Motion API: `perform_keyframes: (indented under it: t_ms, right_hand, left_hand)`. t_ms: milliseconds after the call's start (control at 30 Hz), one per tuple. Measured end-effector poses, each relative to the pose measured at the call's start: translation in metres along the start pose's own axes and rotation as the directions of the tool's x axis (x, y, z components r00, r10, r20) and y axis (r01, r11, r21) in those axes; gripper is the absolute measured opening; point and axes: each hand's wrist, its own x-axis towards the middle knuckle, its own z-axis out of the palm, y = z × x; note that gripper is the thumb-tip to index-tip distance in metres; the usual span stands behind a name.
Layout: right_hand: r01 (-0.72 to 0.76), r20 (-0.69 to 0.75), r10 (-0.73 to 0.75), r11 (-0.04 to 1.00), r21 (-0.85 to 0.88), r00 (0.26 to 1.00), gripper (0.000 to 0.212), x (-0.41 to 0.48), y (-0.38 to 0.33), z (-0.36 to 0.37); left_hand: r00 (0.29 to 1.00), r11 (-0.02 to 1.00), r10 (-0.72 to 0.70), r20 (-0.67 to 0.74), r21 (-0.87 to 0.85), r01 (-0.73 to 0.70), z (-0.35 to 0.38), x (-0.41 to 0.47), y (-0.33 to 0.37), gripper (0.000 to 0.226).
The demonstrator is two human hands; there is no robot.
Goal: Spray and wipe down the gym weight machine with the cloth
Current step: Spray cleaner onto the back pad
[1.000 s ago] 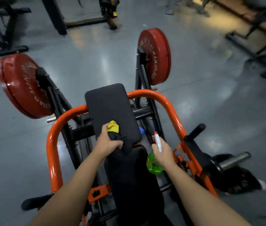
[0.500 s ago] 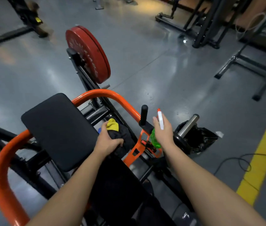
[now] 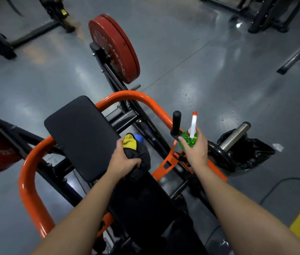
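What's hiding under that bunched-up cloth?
The left hand grips the cloth beside the black pad. Below it shows black frame and a lower black pad; the spot right underneath is covered.

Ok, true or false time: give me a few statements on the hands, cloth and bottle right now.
1. The left hand grips the dark cloth beside the black pad. True.
2. The right hand holds the green spray bottle. True.
3. The cloth lies on the floor. False: the left hand holds it at the pad's edge.
4. The bottle's nozzle is pressed against the pad. False: the bottle is held apart from the pad, near the black handle.
5. No weight plates are loaded. False: a red weight plate is loaded, standing on edge.
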Motion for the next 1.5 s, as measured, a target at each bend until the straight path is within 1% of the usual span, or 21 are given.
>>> perform_keyframes:
  t_ms: [100,200,233,333,400,467,500,567,600,667,733,800,867,967,1033,1100,1167,1267,1367,1433,1500]
  right_hand:
    - [0.006,-0.016,-0.008,0.995,-0.098,1.0,0.072,-0.005,0.003,0.001]
    - [-0.107,-0.088,0.096,0.986,-0.126,0.991,0.093,-0.008,0.001,0.002]
    - [-0.16,-0.148,0.14,0.978,-0.133,0.979,0.093,-0.012,-0.002,0.003]
    - [-0.221,-0.269,0.17,0.96,-0.17,0.948,0.059,-0.037,-0.01,0.014]
    - [-0.106,-0.175,0.077,0.981,-0.165,0.982,0.047,-0.058,-0.016,0.032]
    - [0.061,0.049,-0.056,0.993,-0.102,0.997,0.058,-0.075,-0.027,0.058]
    - [0.109,0.168,-0.099,0.993,-0.05,0.981,0.065,-0.081,-0.039,0.071]
    - [0.043,0.398,-0.084,0.993,0.11,0.914,0.079,-0.09,-0.072,0.094]
    - [-0.055,0.512,-0.045,0.983,0.178,0.858,0.083,-0.094,-0.091,0.106]
    - [-0.247,0.674,0.047,0.947,0.204,0.737,0.094,-0.101,-0.121,0.129]
    - [-0.315,0.715,0.105,0.934,0.168,0.692,0.117,-0.107,-0.137,0.156]
    - [-0.331,0.691,0.152,0.934,0.134,0.707,0.12,-0.114,-0.144,0.18]
    - [-0.357,0.631,0.206,0.926,0.121,0.748,0.095,-0.112,-0.143,0.188]
    - [-0.376,0.599,0.26,0.924,0.073,0.757,0.063,-0.106,-0.148,0.204]
    - [-0.316,0.566,0.23,0.947,0.058,0.791,0.055,-0.101,-0.156,0.213]
    - [-0.225,0.522,0.176,0.974,0.032,0.835,0.049,-0.091,-0.164,0.222]
    - [-0.178,0.496,0.151,0.984,0.007,0.855,0.045,-0.078,-0.173,0.226]
    - [-0.141,0.441,0.129,0.99,-0.006,0.888,0.041,-0.053,-0.192,0.238]
    - [-0.046,0.396,0.053,0.999,-0.027,0.917,0.051,-0.022,-0.219,0.26]
    - [0.033,0.371,-0.002,0.996,-0.077,0.928,0.055,0.004,-0.24,0.286]
    - [0.115,0.362,-0.048,0.979,-0.167,0.931,0.056,0.027,-0.258,0.313]
  left_hand:
    - [1.0,0.999,0.012,0.018,0.042,-0.013,0.002,-0.001,-0.006,0.102]
    - [0.998,0.996,0.044,0.045,0.075,-0.047,0.006,0.001,-0.007,0.104]
    - [0.998,0.997,0.044,0.045,0.064,-0.047,0.007,0.002,-0.007,0.104]
    - [0.999,0.999,0.031,0.027,-0.031,-0.03,0.007,0.003,-0.009,0.102]
    - [1.0,0.995,0.028,0.014,-0.099,-0.026,0.003,0.002,-0.012,0.102]
    - [1.0,0.986,0.03,-0.004,-0.165,-0.03,-0.009,0.0,-0.018,0.103]
    - [0.999,0.98,0.034,-0.021,-0.196,-0.037,-0.017,-0.001,-0.022,0.103]
    - [0.998,0.963,0.041,-0.047,-0.263,-0.052,-0.034,-0.004,-0.033,0.1]
    - [0.997,0.953,0.049,-0.054,-0.296,-0.063,-0.044,-0.006,-0.041,0.098]
    - [0.996,0.942,0.076,-0.044,-0.325,-0.086,-0.059,-0.007,-0.057,0.098]
    - [0.994,0.927,0.107,0.013,-0.363,-0.095,-0.075,-0.007,-0.074,0.104]
    - [0.985,0.905,0.112,0.131,-0.422,-0.047,-0.092,-0.007,-0.09,0.113]
    - [0.968,0.858,0.049,0.247,-0.506,0.086,-0.101,-0.011,-0.095,0.115]
    - [0.962,0.748,-0.085,0.258,-0.622,0.233,-0.118,-0.007,-0.115,0.108]
    - [0.968,0.771,-0.183,0.17,-0.587,0.249,-0.133,0.001,-0.13,0.088]
    - [0.955,0.783,-0.29,0.066,-0.557,0.276,-0.15,0.012,-0.143,0.049]
    - [0.923,0.748,-0.385,-0.017,-0.592,0.301,-0.163,0.024,-0.151,0.017]
    - [0.879,0.741,-0.447,-0.164,-0.619,0.261,-0.183,0.055,-0.159,0.018]
    - [0.804,0.902,-0.334,-0.491,-0.414,0.122,-0.201,0.087,-0.146,0.014]
    - [0.78,0.966,-0.196,-0.595,-0.251,0.052,-0.215,0.118,-0.129,0.013]
    - [0.766,0.997,-0.059,-0.64,-0.074,0.015,-0.23,0.153,-0.113,0.014]
